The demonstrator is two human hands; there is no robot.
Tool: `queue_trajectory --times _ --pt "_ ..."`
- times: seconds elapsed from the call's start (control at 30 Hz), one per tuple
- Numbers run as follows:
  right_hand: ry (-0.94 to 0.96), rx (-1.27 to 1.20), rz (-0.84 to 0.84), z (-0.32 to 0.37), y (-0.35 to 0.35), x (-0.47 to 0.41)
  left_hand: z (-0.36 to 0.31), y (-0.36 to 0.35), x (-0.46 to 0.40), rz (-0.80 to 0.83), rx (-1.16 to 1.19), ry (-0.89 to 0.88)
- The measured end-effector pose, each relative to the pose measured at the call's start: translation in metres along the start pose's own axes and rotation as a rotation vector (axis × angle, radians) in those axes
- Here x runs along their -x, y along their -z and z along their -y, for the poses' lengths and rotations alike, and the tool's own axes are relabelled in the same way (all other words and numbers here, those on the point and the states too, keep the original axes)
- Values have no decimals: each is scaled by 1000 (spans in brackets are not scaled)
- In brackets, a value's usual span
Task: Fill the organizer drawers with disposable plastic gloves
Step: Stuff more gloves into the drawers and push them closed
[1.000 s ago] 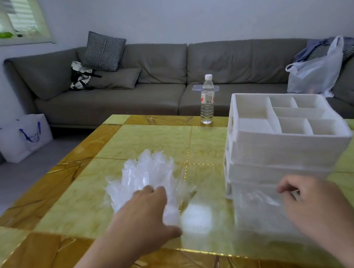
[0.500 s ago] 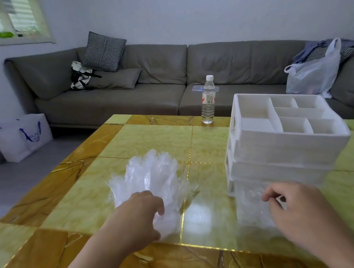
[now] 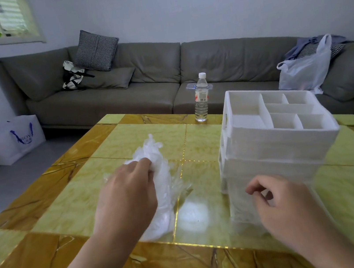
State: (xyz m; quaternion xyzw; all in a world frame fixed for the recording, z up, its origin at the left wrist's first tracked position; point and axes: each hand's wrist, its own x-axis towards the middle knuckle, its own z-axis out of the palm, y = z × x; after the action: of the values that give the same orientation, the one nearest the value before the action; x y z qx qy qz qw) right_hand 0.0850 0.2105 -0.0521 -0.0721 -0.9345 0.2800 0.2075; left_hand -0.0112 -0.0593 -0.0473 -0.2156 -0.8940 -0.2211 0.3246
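Observation:
A crumpled pile of clear disposable plastic gloves (image 3: 163, 182) lies on the table left of centre. My left hand (image 3: 127, 195) lies on top of it, fingers curled into the plastic and gripping it. The white organizer (image 3: 274, 141) stands at the right, with open compartments on top and drawers below. Its translucent bottom drawer (image 3: 241, 207) is pulled out toward me and looks blurred. My right hand (image 3: 282, 207) is at the drawer's front, fingers curled with thumb and forefinger close together on its edge.
The table (image 3: 77, 200) has glossy yellow and brown tiles. A water bottle (image 3: 200, 97) stands at its far edge. Behind it is a grey sofa (image 3: 150, 73) with cushions and a plastic bag (image 3: 305, 69). A white shopping bag (image 3: 13, 139) sits on the floor at left.
My left hand has closed on the glove pile and bunched it up. My right hand has shifted left along the pulled-out drawer.

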Motion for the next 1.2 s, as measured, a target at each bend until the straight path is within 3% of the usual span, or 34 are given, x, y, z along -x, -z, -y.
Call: queue_trajectory --times 0.07,0.17,0.23,0.3,0.4,0.5,0.57,0.6,0.73,0.8,0.87,0.9,0.97,1.2 --pt "-96 -260 110 19 -7 5 -20 -1 5 16 -23 -92" --pt "-488 -1024 385 50 -21 10 -52 -12 20 67 -29 -265" --pt "-720 -1259 498 61 -24 10 -73 -21 33 108 -14 -430" --pt "-812 -1202 493 59 -26 8 -89 -31 45 124 6 -536" --pt "-756 -853 355 42 -32 3 -102 -45 60 128 -37 -639" --pt "-697 -739 187 31 -32 1 -102 -52 65 128 -33 -713" --pt "-662 -739 90 24 -27 -3 -98 -46 62 150 97 -608" --pt "-647 -759 57 20 -25 -6 -96 -39 59 166 197 -467" --pt "-580 -947 -1 13 -10 -9 -91 -17 36 198 518 429" --pt "-552 -1020 15 14 -7 -7 -88 -10 23 392 738 814" --pt "-526 -1053 51 19 -9 -4 -85 -8 15 659 1152 1032" --pt "-510 -1052 74 21 -11 -2 -85 -7 15 733 1302 1059" --pt "-487 -1046 104 24 -15 0 -83 -12 22 689 1421 982" --pt "-497 -1015 -6 11 -6 -10 -76 -24 28 427 1206 704"
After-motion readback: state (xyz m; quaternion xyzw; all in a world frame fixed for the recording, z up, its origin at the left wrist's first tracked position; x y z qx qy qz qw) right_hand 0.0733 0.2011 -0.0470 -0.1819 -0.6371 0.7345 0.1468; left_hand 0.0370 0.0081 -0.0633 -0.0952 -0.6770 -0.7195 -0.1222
